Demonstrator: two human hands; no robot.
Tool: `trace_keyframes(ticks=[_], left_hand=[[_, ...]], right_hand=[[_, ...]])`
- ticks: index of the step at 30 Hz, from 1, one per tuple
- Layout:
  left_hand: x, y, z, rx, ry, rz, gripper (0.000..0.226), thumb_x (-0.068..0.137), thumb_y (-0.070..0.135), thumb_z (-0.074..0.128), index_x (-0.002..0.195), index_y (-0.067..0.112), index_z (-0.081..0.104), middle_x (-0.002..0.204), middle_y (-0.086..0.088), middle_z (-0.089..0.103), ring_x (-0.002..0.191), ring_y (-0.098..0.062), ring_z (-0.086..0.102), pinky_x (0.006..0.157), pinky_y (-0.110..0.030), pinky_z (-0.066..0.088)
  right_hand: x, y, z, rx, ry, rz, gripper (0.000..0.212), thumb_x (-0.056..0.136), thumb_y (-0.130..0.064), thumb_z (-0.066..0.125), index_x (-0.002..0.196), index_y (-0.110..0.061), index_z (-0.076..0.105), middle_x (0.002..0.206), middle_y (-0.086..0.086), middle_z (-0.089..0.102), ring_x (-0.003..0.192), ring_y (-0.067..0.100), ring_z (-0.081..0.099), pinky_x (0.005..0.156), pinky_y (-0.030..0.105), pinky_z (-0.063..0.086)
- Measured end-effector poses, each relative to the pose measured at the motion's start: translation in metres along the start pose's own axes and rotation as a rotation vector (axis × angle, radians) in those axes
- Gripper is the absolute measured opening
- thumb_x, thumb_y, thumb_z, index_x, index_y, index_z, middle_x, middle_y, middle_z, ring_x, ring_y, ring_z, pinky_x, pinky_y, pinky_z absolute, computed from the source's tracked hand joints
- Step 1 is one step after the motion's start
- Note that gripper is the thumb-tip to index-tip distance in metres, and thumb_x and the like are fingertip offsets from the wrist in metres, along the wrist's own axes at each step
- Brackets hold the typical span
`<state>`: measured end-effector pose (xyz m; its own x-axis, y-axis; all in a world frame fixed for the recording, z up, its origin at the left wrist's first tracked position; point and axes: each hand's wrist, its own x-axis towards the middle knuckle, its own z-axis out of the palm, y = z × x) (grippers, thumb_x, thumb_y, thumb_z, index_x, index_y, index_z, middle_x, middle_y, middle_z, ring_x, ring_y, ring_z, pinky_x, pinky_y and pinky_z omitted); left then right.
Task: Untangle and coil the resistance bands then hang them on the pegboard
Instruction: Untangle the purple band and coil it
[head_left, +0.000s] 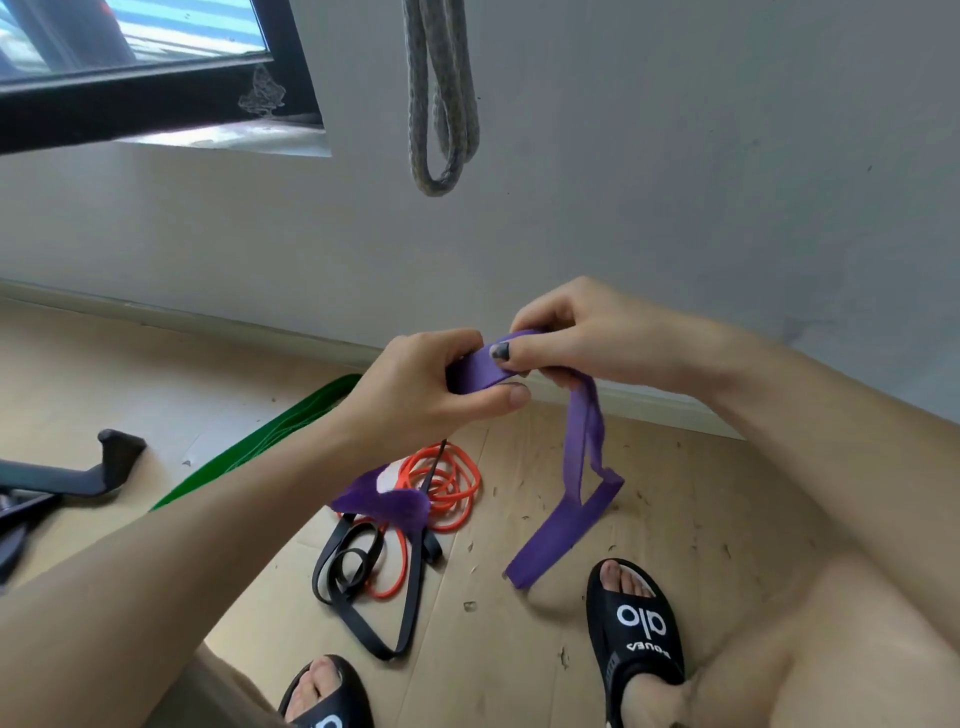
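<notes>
Left hand (431, 384): fingers curled round a folded section of the purple band (576, 457), thumb pressed along its underside. Right hand (582, 338): fingers curled over the same band just beside the left hand, pinching it from above. The band is held in the air in front of the wall; its free length hangs from the right hand, kinks, and ends near the right sandal (636, 629). On the wooden floor (156, 374), below the left forearm, lie an orange band (452, 488), a black band (363, 582) and a further purple piece (379, 501), overlapping in one pile. A green band (270, 436) lies flat beside them. A grey band (441, 104) hangs looped against the wall above.
</notes>
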<state>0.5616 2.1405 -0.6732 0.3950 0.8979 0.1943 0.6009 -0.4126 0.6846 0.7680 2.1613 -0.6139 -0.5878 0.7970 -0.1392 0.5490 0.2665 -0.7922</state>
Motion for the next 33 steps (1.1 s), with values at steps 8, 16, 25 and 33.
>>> trace_keyframes(ticks=[8, 16, 25, 33], left_hand=[[0.001, -0.018, -0.014, -0.342, -0.373, -0.197, 0.036, 0.088, 0.052, 0.068, 0.103, 0.019, 0.062, 0.09, -0.004, 0.073, 0.095, -0.032, 0.071, 0.084, -0.038, 0.056], [0.005, 0.0, -0.009, -0.022, -0.121, -0.06, 0.028, 0.086, 0.036, 0.08, 0.077, 0.018, 0.06, 0.067, -0.008, 0.058, 0.056, -0.014, 0.051, 0.057, -0.037, 0.044], [-0.003, -0.007, -0.015, -0.218, -0.33, -0.134, 0.051, 0.08, 0.054, 0.077, 0.098, 0.009, 0.062, 0.081, -0.017, 0.061, 0.069, -0.025, 0.062, 0.067, -0.049, 0.053], [-0.003, -0.026, -0.019, -0.207, -0.261, -0.244, 0.011, 0.095, 0.031, 0.072, 0.105, 0.026, 0.067, 0.071, 0.008, 0.066, 0.062, -0.007, 0.06, 0.061, -0.027, 0.048]], right_hand=[[-0.008, 0.011, -0.018, -0.071, 0.056, 0.055, 0.029, 0.093, -0.021, 0.068, 0.065, -0.013, 0.064, 0.049, -0.005, 0.045, 0.05, 0.009, 0.037, 0.048, 0.017, 0.027], [0.0, 0.005, -0.002, -0.102, -0.042, 0.028, 0.016, 0.097, -0.034, 0.064, 0.094, -0.022, 0.073, 0.076, -0.002, 0.072, 0.06, 0.005, 0.058, 0.056, 0.016, 0.046], [0.0, 0.007, -0.007, -0.107, 0.012, -0.041, 0.033, 0.095, -0.036, 0.068, 0.07, -0.015, 0.071, 0.056, -0.001, 0.055, 0.054, 0.012, 0.044, 0.051, 0.023, 0.032], [-0.013, 0.01, -0.026, -0.022, 0.079, -0.001, 0.033, 0.099, -0.03, 0.064, 0.069, -0.019, 0.071, 0.058, -0.003, 0.059, 0.058, 0.014, 0.049, 0.057, 0.024, 0.037]])
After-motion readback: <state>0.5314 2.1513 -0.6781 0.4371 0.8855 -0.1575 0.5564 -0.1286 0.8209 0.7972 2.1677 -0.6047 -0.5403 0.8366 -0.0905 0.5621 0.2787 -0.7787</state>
